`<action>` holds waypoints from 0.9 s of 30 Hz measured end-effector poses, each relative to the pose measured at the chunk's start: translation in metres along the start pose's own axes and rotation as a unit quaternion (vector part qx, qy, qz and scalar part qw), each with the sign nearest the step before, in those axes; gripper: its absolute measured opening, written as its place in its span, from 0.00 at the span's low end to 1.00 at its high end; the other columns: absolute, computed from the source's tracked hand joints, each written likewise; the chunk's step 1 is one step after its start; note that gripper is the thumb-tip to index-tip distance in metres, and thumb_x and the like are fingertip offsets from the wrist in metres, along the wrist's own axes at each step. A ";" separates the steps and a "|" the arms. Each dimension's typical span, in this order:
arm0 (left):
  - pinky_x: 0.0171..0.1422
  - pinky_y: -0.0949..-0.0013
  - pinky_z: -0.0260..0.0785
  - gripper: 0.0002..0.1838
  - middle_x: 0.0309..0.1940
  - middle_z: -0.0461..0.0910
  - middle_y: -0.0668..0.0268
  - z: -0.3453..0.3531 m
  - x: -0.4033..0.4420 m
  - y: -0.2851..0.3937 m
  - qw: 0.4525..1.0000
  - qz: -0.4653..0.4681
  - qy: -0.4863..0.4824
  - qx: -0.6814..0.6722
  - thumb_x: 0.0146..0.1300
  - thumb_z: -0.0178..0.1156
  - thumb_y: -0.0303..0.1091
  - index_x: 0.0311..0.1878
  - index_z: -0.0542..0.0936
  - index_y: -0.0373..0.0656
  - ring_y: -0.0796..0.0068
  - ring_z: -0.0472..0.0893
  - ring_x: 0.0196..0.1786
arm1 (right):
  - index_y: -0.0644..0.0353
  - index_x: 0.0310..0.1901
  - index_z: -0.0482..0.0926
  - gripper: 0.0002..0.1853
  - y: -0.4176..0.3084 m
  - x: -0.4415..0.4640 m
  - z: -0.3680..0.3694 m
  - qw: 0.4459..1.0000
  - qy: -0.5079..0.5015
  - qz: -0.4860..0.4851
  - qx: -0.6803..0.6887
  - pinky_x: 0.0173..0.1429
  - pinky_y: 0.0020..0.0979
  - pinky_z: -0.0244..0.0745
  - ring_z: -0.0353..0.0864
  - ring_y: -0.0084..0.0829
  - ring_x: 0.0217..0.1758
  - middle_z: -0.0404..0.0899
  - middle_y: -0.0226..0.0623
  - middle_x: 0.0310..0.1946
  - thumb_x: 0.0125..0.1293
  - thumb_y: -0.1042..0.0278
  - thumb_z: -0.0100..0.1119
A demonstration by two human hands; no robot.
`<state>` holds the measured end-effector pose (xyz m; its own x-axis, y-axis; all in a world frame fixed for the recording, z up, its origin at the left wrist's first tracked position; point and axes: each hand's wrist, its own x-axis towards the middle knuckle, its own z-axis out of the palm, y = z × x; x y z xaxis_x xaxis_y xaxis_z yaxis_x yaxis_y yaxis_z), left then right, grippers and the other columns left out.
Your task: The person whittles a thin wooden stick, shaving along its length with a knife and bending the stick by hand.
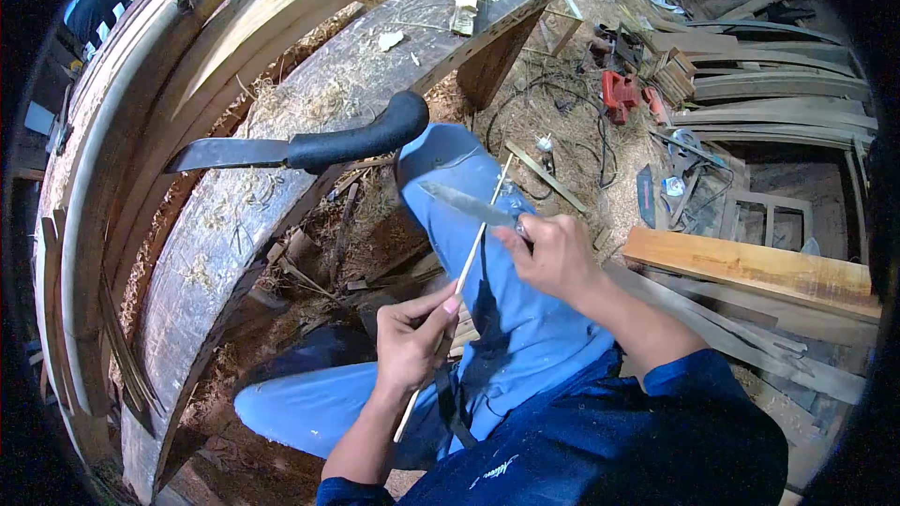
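Observation:
My left hand (417,337) is closed around a thin pale wooden strip (476,242), pinching it between thumb and fingers. The strip slants up and away over my blue trouser leg, and its lower end shows below the hand. In my right hand (553,253) is a knife (464,202), the fingers wrapped round its handle, which they mostly hide. Its blade points left and crosses the strip near the upper end. Beyond my knee, a machete (356,142) with a black curved handle rests on the plank bench (309,112).
Curved boards (141,150) stand along the left. Wood shavings (328,98) lie on the bench and floor. A red power tool (619,96) and its dark cable sit at the upper right. A thick yellowish beam (750,267) lies at my right, with stacked planks (778,84) behind.

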<state>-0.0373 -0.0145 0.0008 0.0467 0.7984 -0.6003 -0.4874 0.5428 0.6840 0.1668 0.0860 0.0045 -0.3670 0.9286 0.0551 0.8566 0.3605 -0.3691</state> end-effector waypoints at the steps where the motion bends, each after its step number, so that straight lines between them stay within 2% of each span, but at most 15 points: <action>1: 0.17 0.79 0.50 0.13 0.21 0.76 0.70 -0.003 -0.005 0.001 1.000 -0.007 -0.008 -0.004 0.68 0.64 0.28 0.53 0.84 0.32 0.88 0.65 0.16 | 0.61 0.18 0.75 0.29 0.002 0.002 0.000 1.000 0.007 0.010 0.017 0.24 0.51 0.74 0.80 0.56 0.19 0.73 0.53 0.12 0.68 0.44 0.59; 9: 0.18 0.78 0.52 0.13 0.21 0.78 0.68 -0.012 -0.014 -0.014 1.000 -0.011 -0.015 -0.011 0.68 0.64 0.28 0.53 0.84 0.32 0.87 0.67 0.17 | 0.61 0.18 0.75 0.27 0.011 -0.003 0.006 0.997 0.052 0.042 0.048 0.23 0.50 0.69 0.79 0.56 0.19 0.73 0.53 0.12 0.67 0.47 0.61; 15: 0.18 0.79 0.52 0.14 0.21 0.76 0.70 0.004 0.010 -0.001 1.000 -0.011 -0.022 0.003 0.69 0.63 0.31 0.54 0.84 0.36 0.87 0.66 0.16 | 0.57 0.19 0.75 0.27 -0.020 -0.014 0.005 0.998 0.017 -0.058 0.006 0.23 0.49 0.75 0.80 0.51 0.17 0.74 0.47 0.11 0.68 0.42 0.59; 20: 0.17 0.79 0.51 0.14 0.20 0.75 0.70 0.003 0.018 0.004 0.999 -0.007 -0.044 -0.006 0.70 0.63 0.32 0.55 0.84 0.36 0.87 0.65 0.16 | 0.57 0.20 0.75 0.28 -0.016 -0.015 0.009 0.998 0.023 -0.055 0.023 0.21 0.49 0.74 0.79 0.51 0.16 0.74 0.46 0.11 0.68 0.42 0.58; 22: 0.17 0.79 0.50 0.15 0.20 0.74 0.70 0.002 0.015 0.003 0.998 -0.012 -0.057 -0.037 0.70 0.62 0.31 0.56 0.83 0.35 0.87 0.65 0.16 | 0.60 0.20 0.73 0.26 -0.013 -0.017 0.009 0.998 0.033 -0.046 0.037 0.22 0.48 0.70 0.78 0.52 0.17 0.71 0.48 0.11 0.67 0.48 0.62; 27: 0.18 0.78 0.53 0.15 0.19 0.74 0.68 -0.007 0.001 -0.002 0.997 -0.028 -0.040 -0.056 0.69 0.62 0.29 0.56 0.83 0.34 0.85 0.66 0.16 | 0.61 0.20 0.72 0.25 0.002 -0.010 0.002 0.999 0.040 -0.028 0.013 0.23 0.48 0.70 0.77 0.54 0.18 0.70 0.49 0.11 0.67 0.50 0.62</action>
<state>-0.0420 -0.0164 -0.0038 0.1430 0.7886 -0.5980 -0.5766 0.5575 0.5973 0.1716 0.0770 0.0011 -0.3831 0.9115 0.1495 0.8254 0.4105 -0.3875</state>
